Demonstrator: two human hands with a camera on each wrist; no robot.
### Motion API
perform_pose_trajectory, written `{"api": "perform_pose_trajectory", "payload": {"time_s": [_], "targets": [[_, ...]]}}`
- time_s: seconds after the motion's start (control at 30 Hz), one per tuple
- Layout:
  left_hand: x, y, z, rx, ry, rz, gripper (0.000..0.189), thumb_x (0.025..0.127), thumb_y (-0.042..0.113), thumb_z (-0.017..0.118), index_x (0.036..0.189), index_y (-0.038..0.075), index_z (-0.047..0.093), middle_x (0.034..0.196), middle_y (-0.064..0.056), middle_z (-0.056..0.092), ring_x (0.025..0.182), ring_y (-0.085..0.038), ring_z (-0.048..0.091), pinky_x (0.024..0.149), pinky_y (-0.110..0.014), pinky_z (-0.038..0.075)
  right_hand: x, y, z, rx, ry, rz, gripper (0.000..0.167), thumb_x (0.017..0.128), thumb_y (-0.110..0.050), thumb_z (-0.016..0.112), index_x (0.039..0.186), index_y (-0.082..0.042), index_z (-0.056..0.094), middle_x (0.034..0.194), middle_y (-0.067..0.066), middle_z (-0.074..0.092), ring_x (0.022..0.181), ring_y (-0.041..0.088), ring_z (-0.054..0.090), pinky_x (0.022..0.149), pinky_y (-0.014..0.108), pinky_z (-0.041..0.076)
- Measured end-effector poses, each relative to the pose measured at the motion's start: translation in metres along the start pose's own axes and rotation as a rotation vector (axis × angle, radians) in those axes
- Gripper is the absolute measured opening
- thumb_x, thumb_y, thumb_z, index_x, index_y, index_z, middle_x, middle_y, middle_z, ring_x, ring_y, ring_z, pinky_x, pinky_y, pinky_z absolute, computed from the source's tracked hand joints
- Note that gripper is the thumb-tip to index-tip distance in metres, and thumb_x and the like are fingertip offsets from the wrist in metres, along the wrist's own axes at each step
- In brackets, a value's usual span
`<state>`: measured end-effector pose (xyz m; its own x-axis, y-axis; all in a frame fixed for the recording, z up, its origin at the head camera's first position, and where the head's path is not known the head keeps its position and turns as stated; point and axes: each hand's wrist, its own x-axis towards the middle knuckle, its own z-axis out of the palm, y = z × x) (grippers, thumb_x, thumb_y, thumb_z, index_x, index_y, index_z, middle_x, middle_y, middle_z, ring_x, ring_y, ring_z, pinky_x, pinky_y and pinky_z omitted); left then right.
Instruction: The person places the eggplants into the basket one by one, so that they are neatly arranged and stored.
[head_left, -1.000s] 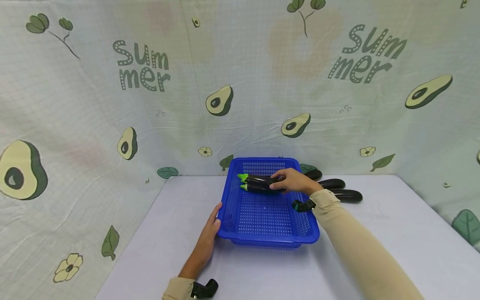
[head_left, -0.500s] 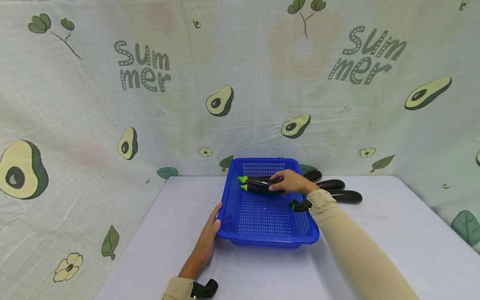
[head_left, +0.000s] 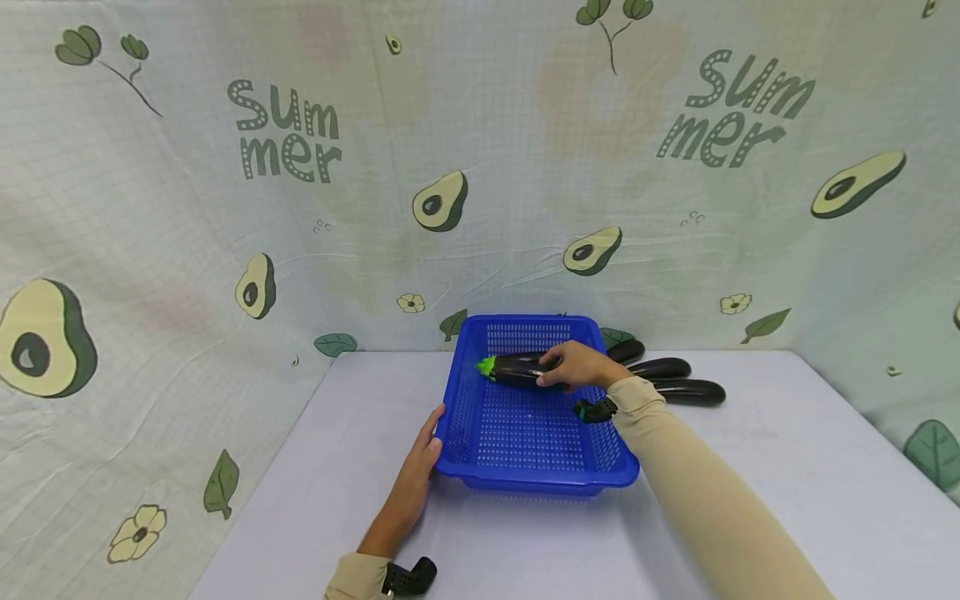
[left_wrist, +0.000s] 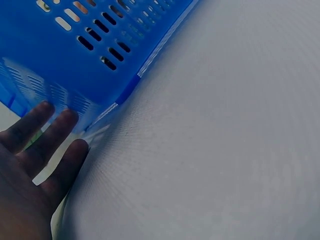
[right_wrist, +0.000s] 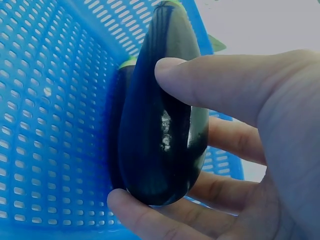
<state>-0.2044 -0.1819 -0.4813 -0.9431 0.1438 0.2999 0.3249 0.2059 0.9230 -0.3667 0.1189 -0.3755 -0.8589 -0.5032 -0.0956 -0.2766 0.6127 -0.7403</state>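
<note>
My right hand grips a dark purple eggplant inside the blue perforated basket. In the right wrist view, the thumb lies on top of this eggplant and the fingers come round beneath. A second eggplant lies beside and under it, mostly hidden. Their green stem ends point left in the head view. My left hand rests against the basket's left side near its front corner. Its fingers are extended along the basket's outer wall in the left wrist view.
Three more eggplants lie to the right of the basket on the white table: a far one, a middle one and a near one. A printed cloth hangs behind the table.
My right hand has shifted slightly left and nearer with its eggplant, which now overlaps the second one so their stem ends coincide in the head view. My left hand and the basket stay put.
</note>
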Motion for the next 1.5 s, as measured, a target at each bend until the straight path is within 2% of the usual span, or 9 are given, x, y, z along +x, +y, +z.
{"api": "perform_pose_trajectory", "payload": {"time_s": [0.23,0.43,0.6,0.7,0.83,0.93,1.13,1.37,1.5], "targets": [[0.0006,0.0010,0.0008,0.007,-0.002,-0.006,0.054,0.108,0.038,0.030,0.161,0.030,0.022,0.166,-0.003,0.017,0.152,-0.031,0.012,0.117,-0.063,0.010,0.0019,0.0010,0.0007,-0.012,0.004,0.020,0.047,0.087,-0.016,0.078,0.126,0.006,0.064,0.121,0.022,0.063,0.096,0.029,0.068,0.076,0.045,0.060],[0.0007,0.0020,0.0011,0.007,-0.001,-0.006,0.054,0.108,0.038,0.031,0.161,0.030,0.022,0.166,-0.004,0.017,0.152,-0.031,0.012,0.117,-0.063,0.009,0.0040,0.0006,0.0027,-0.033,0.015,0.050,0.046,0.086,-0.014,0.079,0.124,0.006,0.065,0.116,0.021,0.064,0.096,0.028,0.067,0.072,0.043,0.061],[0.0008,0.0027,0.0011,0.004,0.002,-0.008,0.055,0.108,0.037,0.031,0.161,0.029,0.022,0.166,-0.004,0.017,0.152,-0.032,0.012,0.117,-0.063,0.010,0.0051,-0.0001,0.0047,-0.060,0.029,0.055,0.044,0.083,-0.011,0.080,0.120,0.008,0.065,0.106,0.018,0.066,0.086,0.025,0.067,0.067,0.040,0.061],[0.0010,0.0029,0.0011,0.009,0.004,-0.011,0.055,0.108,0.038,0.031,0.161,0.029,0.022,0.166,-0.004,0.017,0.152,-0.032,0.012,0.117,-0.064,0.010,0.0049,-0.0012,0.0053,-0.081,0.036,0.054,0.042,0.083,-0.008,0.079,0.119,0.009,0.066,0.101,0.016,0.068,0.078,0.027,0.069,0.066,0.041,0.061],[0.0012,0.0024,0.0008,0.012,0.001,-0.011,0.055,0.108,0.039,0.030,0.161,0.030,0.022,0.166,-0.004,0.017,0.152,-0.032,0.012,0.117,-0.064,0.010,0.0047,-0.0017,0.0060,-0.101,0.038,0.066,0.040,0.084,-0.006,0.077,0.120,0.007,0.066,0.110,0.020,0.068,0.076,0.031,0.071,0.069,0.041,0.060],[0.0011,0.0019,0.0008,0.012,-0.001,-0.014,0.055,0.108,0.040,0.031,0.161,0.030,0.022,0.166,-0.004,0.016,0.152,-0.032,0.012,0.117,-0.064,0.010,0.0050,-0.0010,0.0066,-0.103,0.036,0.078,0.039,0.085,-0.005,0.076,0.121,0.006,0.066,0.118,0.023,0.066,0.077,0.029,0.072,0.070,0.039,0.060],[0.0012,0.0011,0.0008,0.004,-0.002,-0.008,0.054,0.108,0.038,0.031,0.161,0.030,0.022,0.166,-0.004,0.017,0.152,-0.032,0.012,0.116,-0.064,0.010,0.0064,0.0017,0.0068,-0.109,0.039,0.080,0.039,0.086,-0.008,0.076,0.121,0.005,0.066,0.116,0.022,0.067,0.077,0.028,0.072,0.070,0.038,0.060],[0.0016,0.0000,0.0010,0.001,-0.002,0.000,0.054,0.108,0.036,0.030,0.161,0.029,0.022,0.166,-0.005,0.017,0.152,-0.033,0.012,0.116,-0.065,0.010,0.0054,0.0026,0.0058,-0.085,0.086,0.026,0.037,0.087,-0.011,0.075,0.119,0.007,0.067,0.110,0.020,0.069,0.076,0.032,0.072,0.068,0.039,0.060],[0.0010,0.0007,0.0004,0.007,0.000,-0.001,0.054,0.108,0.037,0.031,0.161,0.029,0.022,0.166,-0.005,0.017,0.152,-0.032,0.012,0.117,-0.064,0.010,0.0027,0.0002,0.0034,-0.041,0.088,-0.017,0.037,0.090,-0.012,0.073,0.121,0.007,0.066,0.106,0.017,0.070,0.085,0.034,0.071,0.071,0.042,0.060]]}}
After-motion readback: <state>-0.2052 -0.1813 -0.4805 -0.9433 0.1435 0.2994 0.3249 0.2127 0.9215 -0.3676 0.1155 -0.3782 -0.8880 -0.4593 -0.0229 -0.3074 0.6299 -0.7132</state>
